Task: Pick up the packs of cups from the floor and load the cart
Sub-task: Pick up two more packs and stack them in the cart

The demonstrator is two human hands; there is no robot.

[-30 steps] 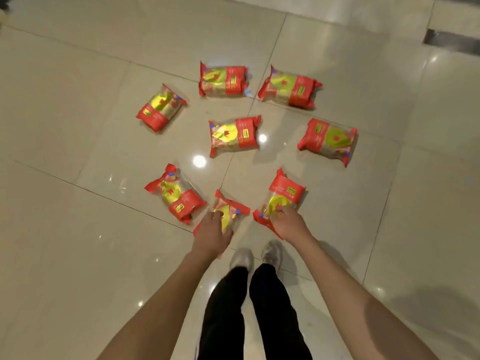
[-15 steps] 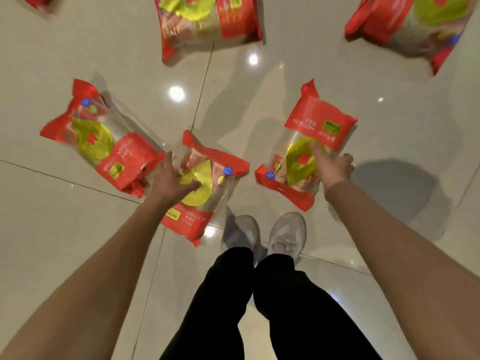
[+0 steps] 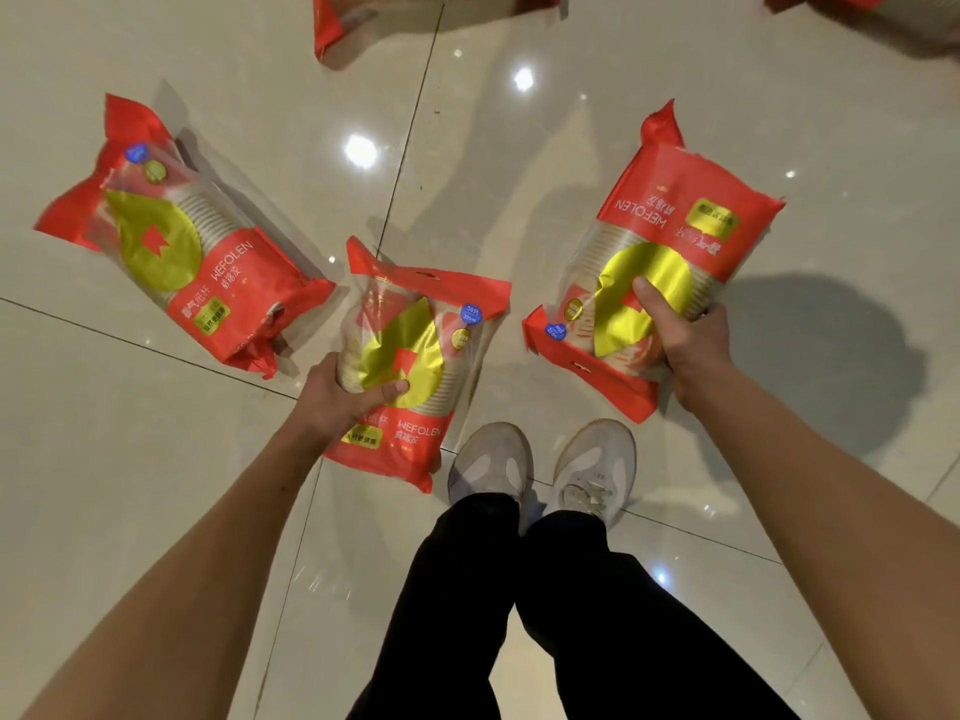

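1. Left hand (image 3: 340, 397) grips the middle pack of cups (image 3: 415, 366), thumb across the gold label, fingers curled round the pack's left side.
2. Right hand (image 3: 685, 337) grips the right pack of cups (image 3: 670, 246), thumb pressed on the gold circle, fingers wrapped round the pack's right edge.
3. Both held packs are tilted; cannot tell whether either one touches the floor (image 3: 519, 200).
4. Left pack of cups (image 3: 176, 252) lies flat on the tiles, just beside the middle pack, no hand on it.
5. 2 more packs cut off by the top edge: top-centre pack (image 3: 363, 18) and top-right pack (image 3: 857, 7), both on the floor, well apart from the hands.
6. Grey shoes (image 3: 543, 470) and black trousers (image 3: 545, 615) stand between the forearms, just below the held packs.
7. Glossy beige tiles with light glare spots.
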